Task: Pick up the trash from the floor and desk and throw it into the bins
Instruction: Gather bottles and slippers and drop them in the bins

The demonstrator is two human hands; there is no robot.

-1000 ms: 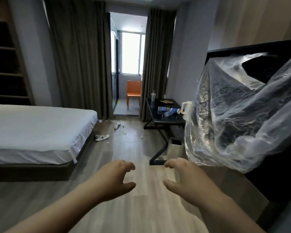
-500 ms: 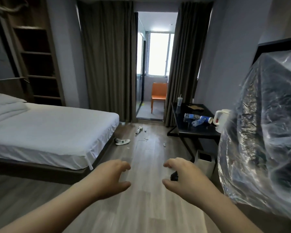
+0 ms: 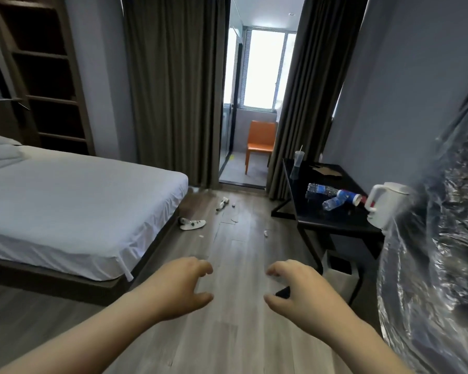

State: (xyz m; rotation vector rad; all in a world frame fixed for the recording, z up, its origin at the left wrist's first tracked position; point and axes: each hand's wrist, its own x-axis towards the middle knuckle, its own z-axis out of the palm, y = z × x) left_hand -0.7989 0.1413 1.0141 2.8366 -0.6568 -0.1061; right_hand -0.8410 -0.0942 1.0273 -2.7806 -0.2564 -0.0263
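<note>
Empty, both the left hand [image 3: 179, 287] and the right hand [image 3: 300, 290], held out short of the counter [image 3: 333, 220], fingers [image 3: 204, 267] loosely curled and apart, pinching nothing. On the counter, beside the white kettle [image 3: 381, 206] at its near end: blue-labelled plastic bottles [image 3: 333, 195] on their sides. At its far end: an upright clear cup [image 3: 297, 163] with a straw, and a cardboard scrap [image 3: 326, 170]. On the floor [image 3: 241, 265] left of the counter: a small scrap [image 3: 266, 233], farther off a white tube [image 3: 222, 205]. Under the counter: a pale bin [image 3: 341, 276]. Probably light, springy and slick, those bottles; best gripped round the middle. Likely tippy, the cup; better taken low on its wall.
</note>
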